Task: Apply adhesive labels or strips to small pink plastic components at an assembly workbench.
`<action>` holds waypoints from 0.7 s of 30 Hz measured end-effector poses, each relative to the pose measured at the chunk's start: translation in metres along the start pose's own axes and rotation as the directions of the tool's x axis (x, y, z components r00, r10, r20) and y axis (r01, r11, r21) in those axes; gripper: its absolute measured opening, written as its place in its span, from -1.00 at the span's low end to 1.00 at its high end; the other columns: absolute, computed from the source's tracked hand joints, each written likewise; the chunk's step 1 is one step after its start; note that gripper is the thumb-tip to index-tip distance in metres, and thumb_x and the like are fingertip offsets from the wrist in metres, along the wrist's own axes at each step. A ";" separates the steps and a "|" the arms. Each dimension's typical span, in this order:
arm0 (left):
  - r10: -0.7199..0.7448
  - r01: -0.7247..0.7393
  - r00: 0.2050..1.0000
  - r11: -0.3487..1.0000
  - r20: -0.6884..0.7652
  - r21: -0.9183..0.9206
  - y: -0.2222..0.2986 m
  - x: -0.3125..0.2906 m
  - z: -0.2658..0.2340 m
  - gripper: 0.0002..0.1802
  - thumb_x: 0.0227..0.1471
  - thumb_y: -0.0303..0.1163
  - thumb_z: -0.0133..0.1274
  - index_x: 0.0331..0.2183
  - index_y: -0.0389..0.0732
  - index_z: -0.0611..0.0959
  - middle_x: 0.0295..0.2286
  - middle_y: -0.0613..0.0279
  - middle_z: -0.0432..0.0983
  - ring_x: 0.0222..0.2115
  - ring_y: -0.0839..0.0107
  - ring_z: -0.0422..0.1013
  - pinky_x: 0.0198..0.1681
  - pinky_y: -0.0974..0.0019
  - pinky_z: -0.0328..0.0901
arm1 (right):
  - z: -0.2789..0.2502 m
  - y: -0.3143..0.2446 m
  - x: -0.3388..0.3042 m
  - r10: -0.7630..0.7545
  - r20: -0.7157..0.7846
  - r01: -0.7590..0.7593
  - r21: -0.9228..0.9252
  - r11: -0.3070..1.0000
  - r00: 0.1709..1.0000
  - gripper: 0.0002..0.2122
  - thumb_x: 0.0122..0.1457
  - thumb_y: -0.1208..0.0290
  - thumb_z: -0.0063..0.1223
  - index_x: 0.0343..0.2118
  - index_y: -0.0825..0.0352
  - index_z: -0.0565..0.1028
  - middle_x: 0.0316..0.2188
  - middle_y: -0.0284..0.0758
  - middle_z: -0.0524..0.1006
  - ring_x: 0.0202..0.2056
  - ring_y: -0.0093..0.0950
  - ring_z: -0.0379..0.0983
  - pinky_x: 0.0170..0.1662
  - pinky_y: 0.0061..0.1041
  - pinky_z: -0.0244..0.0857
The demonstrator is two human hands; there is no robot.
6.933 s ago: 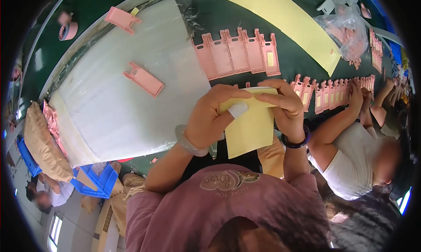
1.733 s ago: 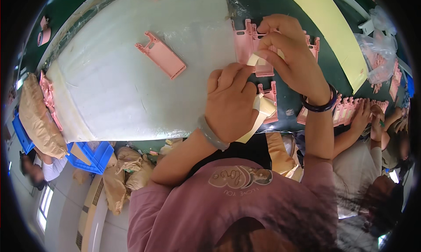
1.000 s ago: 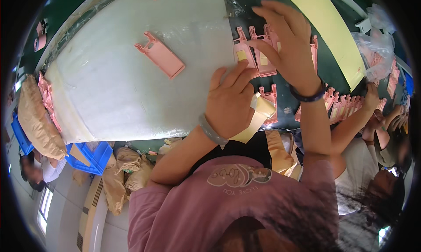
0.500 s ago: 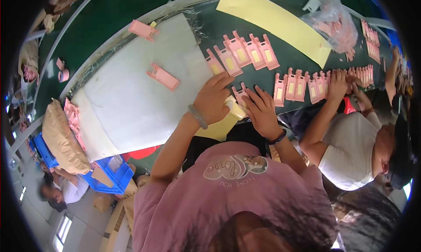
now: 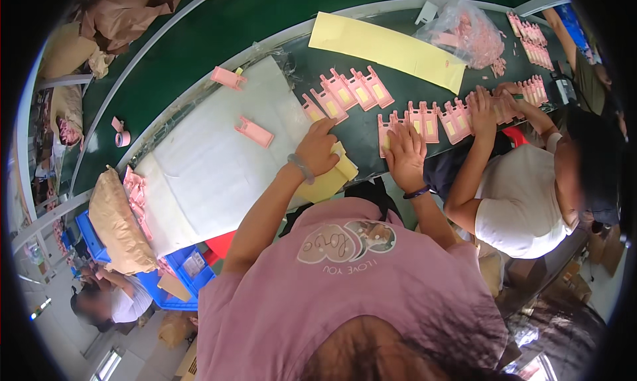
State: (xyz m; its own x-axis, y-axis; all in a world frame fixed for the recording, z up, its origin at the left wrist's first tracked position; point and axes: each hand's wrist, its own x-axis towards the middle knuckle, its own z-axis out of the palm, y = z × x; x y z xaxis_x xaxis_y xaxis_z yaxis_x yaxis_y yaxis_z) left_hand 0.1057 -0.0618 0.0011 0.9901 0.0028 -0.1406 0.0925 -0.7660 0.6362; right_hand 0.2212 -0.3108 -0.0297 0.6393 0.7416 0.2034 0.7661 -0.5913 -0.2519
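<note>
Near edge of surface [image 5: 415,89]: hands apart, left hand [image 5: 318,149] over a yellow sheet [image 5: 325,187], grip on it unclear; right hand [image 5: 406,152] spread palm-down over a row of pink cases [image 5: 430,124]. Beyond, a fan of five pink cases [image 5: 360,92]; toward far edge, a long yellow strip [image 5: 385,51] beside a clear bag [image 5: 468,36].
</note>
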 end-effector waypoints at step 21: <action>-0.036 0.044 0.990 0.997 -0.135 0.063 -0.017 0.068 0.035 -0.60 -0.34 -0.29 0.17 -0.37 -0.34 0.72 0.11 -0.15 0.29 0.19 -0.10 0.10 0.26 0.02 0.04 | 0.047 0.003 0.109 -0.196 0.083 0.192 0.058 0.980 0.977 -0.49 0.11 0.20 0.13 0.17 -0.03 0.37 0.29 -0.28 0.18 0.28 -0.14 0.07 0.22 0.19 -0.10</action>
State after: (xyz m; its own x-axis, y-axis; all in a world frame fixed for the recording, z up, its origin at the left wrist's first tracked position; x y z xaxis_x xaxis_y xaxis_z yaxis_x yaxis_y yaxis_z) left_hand 0.1680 -0.0706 -0.0461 0.9914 0.1170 -0.0592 0.1296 -0.8042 0.5801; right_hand 0.2900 -0.2171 -0.0529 0.4689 0.8667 0.1700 0.8694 -0.4188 -0.2623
